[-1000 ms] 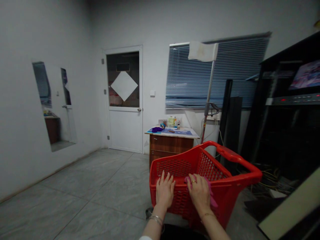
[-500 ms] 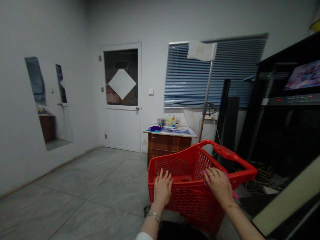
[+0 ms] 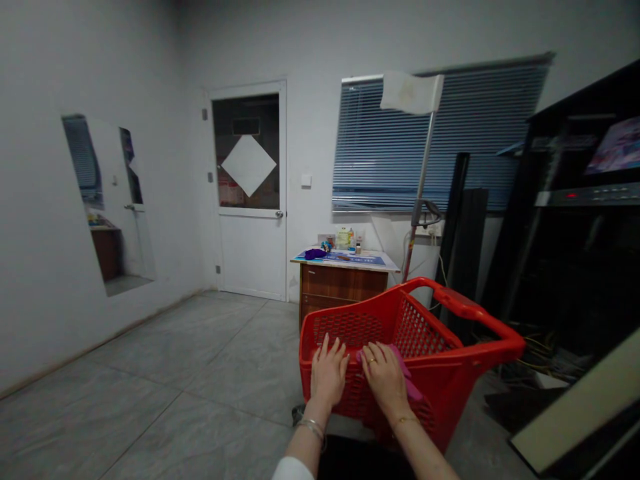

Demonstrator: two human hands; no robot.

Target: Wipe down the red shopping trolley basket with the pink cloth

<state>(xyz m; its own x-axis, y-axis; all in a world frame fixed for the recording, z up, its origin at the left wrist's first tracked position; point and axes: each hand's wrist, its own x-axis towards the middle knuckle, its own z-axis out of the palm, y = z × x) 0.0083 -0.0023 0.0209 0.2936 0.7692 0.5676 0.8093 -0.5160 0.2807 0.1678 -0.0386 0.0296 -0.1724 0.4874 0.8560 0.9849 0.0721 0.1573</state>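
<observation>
I see the pink cloth (image 3: 406,381) lying on the near rim of the red basket (image 3: 493,350), pinned there under the right hand (image 3: 385,379), whose fingers close lightly over it. Half a second ago that hand and the cloth were further along, at the right-hand corner of the rim below the handle. Now both have come back toward the middle, so the right hand sits just beside the left hand (image 3: 327,372), almost touching it. The left hand has hardly moved: it lies flat with fingers spread on the near wall of the basket and holds nothing. A bracelet shows on that wrist, and a ring on the right hand.

The basket stands on the grey tiled floor (image 3: 175,387), in much the same spot as before, and nothing shows in the part of its inside that I can see. Behind it is a wooden counter (image 3: 345,283) with a blue mat and small bottles on top. A white door (image 3: 253,200) is to the left of that, and blue blinds (image 3: 380,153) hang above. A pole with a white head (image 3: 423,180) leans by the blinds. A dark cabinet (image 3: 575,233) fills the right side. The view has tilted very slightly since the earlier frame.
</observation>
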